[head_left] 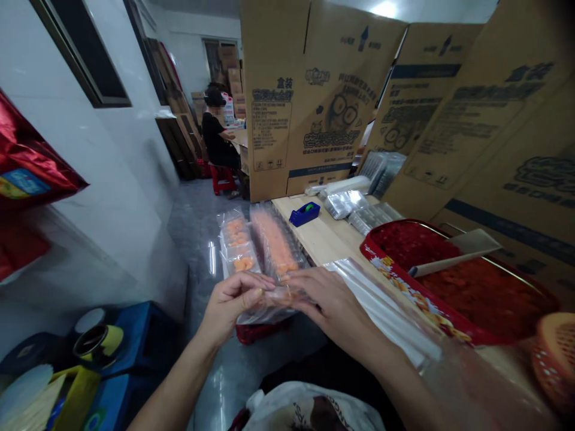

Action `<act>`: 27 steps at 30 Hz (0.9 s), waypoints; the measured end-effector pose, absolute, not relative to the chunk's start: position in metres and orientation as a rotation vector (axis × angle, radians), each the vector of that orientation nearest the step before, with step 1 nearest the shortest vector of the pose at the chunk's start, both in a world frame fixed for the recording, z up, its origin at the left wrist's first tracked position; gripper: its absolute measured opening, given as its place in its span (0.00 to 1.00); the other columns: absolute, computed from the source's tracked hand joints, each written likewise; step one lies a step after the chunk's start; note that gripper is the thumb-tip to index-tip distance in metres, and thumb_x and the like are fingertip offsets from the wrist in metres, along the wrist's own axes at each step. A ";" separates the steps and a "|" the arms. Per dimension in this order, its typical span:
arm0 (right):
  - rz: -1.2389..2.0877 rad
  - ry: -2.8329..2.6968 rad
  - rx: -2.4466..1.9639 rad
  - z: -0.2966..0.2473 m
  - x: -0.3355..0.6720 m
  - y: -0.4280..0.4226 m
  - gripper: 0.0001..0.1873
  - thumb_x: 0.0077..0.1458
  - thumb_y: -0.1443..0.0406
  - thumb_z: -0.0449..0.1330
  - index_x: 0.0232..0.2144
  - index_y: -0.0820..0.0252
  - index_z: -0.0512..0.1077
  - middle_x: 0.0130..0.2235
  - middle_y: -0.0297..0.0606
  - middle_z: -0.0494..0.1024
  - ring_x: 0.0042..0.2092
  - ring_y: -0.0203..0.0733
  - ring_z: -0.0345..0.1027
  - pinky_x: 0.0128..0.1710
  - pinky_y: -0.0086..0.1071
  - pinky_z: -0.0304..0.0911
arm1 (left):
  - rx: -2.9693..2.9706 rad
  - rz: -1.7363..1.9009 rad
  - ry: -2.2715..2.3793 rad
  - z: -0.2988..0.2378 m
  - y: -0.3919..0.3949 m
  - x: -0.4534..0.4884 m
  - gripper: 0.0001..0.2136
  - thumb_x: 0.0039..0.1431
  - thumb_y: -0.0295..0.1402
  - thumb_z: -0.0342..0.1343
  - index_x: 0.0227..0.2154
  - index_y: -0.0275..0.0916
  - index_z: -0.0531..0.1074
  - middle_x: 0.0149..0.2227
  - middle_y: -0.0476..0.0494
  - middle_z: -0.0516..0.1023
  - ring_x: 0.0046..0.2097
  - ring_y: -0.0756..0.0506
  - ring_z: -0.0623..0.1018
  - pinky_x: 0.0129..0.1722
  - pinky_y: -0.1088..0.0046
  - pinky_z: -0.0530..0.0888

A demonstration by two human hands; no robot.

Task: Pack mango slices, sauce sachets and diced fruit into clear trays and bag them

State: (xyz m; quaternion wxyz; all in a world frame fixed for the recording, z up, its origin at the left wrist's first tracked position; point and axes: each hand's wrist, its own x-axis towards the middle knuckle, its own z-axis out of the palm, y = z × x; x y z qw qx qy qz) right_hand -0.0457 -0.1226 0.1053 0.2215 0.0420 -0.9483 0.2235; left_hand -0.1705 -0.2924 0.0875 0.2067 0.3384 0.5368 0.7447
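Note:
My left hand [238, 296] pinches a clear plastic bag [282, 294] between thumb and fingers. From the other side, my right hand [330, 296] has its fingers closed on the same bag; what is inside it is hard to make out. Just beyond my hands, packed clear bags of small orange pieces [242, 248] and a longer bag of orange pieces [277, 245] lie side by side above a red stool [258, 332]. Flat clear bags [381, 314] lie on the table to the right of my right hand.
The wooden table [321, 239] holds a blue tape dispenser [305, 213], stacked packets [345, 203] and a red tin [431, 305] of red-orange pieces with a scoop [458, 251]. Cardboard boxes [314, 102] stand behind. Blue stools [144, 341] are at left; a person [218, 131] sits far off.

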 end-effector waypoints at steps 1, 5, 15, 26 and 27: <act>0.594 -2.667 0.155 0.106 -0.050 -0.127 0.07 0.55 0.66 0.55 0.39 0.55 0.67 0.39 0.38 0.73 0.43 0.43 0.66 0.43 0.37 0.59 | 0.956 2.074 1.496 0.086 -0.294 -0.170 0.02 0.50 0.29 0.58 0.26 0.38 0.76 0.32 0.43 0.78 0.42 0.41 0.74 0.47 0.63 0.67; 0.446 -2.741 0.199 0.102 -0.070 -0.136 0.05 0.57 0.68 0.51 0.30 0.59 0.66 0.32 0.38 0.72 0.35 0.40 0.65 0.35 0.33 0.59 | 0.819 2.132 1.528 0.076 -0.296 -0.178 0.01 0.49 0.29 0.59 0.25 0.38 0.75 0.32 0.44 0.78 0.41 0.44 0.75 0.45 0.67 0.68; 0.441 -2.672 0.480 0.078 -0.151 -0.134 0.07 0.59 0.71 0.48 0.29 0.60 0.63 0.33 0.37 0.68 0.36 0.38 0.59 0.36 0.30 0.54 | 0.395 2.262 1.955 0.008 -0.318 -0.296 0.21 0.53 0.47 0.51 0.46 0.41 0.68 0.51 0.40 0.70 0.52 0.42 0.70 0.45 0.66 0.68; 0.421 -2.877 0.528 0.040 -0.191 -0.111 0.08 0.57 0.75 0.47 0.31 0.61 0.64 0.34 0.36 0.67 0.36 0.37 0.57 0.34 0.29 0.51 | 0.309 1.859 2.373 -0.093 -0.300 -0.373 0.29 0.31 0.33 0.66 0.42 0.35 0.67 0.43 0.38 0.70 0.42 0.43 0.71 0.41 0.65 0.68; 0.412 -2.888 0.539 0.041 -0.193 -0.107 0.09 0.57 0.75 0.47 0.30 0.61 0.64 0.33 0.36 0.67 0.36 0.37 0.57 0.34 0.29 0.51 | 0.334 1.807 2.399 -0.097 -0.295 -0.375 0.29 0.29 0.32 0.67 0.41 0.35 0.68 0.39 0.41 0.70 0.39 0.44 0.71 0.39 0.66 0.68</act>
